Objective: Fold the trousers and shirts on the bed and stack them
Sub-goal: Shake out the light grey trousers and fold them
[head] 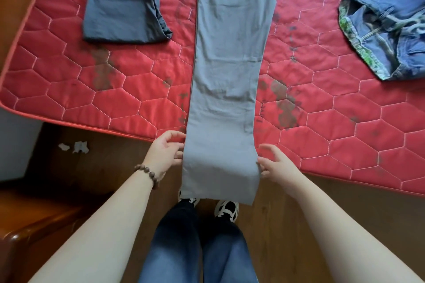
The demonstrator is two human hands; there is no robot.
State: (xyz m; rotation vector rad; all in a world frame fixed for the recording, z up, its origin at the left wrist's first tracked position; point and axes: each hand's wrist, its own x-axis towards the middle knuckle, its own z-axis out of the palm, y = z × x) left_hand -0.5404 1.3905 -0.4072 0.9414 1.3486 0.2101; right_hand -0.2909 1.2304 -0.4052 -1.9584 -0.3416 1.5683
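Trousers first: the long light-grey cotton trousers (226,71) lie lengthwise down the centre of the frame, legs laid one on the other, on the red quilted mattress (96,99), with the hem end hanging off the near edge at lower centre. The left hand (166,155), with a brown bead bracelet (147,173) on its wrist, pinches the left edge of the hanging cloth with curled fingers. The right hand (274,163) meets the right edge, thumb and fingertips closing on it, the other fingers spread; the pinch looks light, and I judge it a grip only just taken.

My read of the step: lifting the hem end to fold it up towards the waist. To do it well, both pinches want to sit level with each other, the cloth kept taut between them, side seams carried straight up the strip so the edges line up, then the crease smoothed flat.

At upper left a folded dark-grey garment (125,2) lies flat, the likely base of the stack. At upper right a crumpled blue denim pair of jeans (388,30) waits unfolded.

Containers: none in view; nothing is boxed or basketed, all the clothing lies directly on the mattress.
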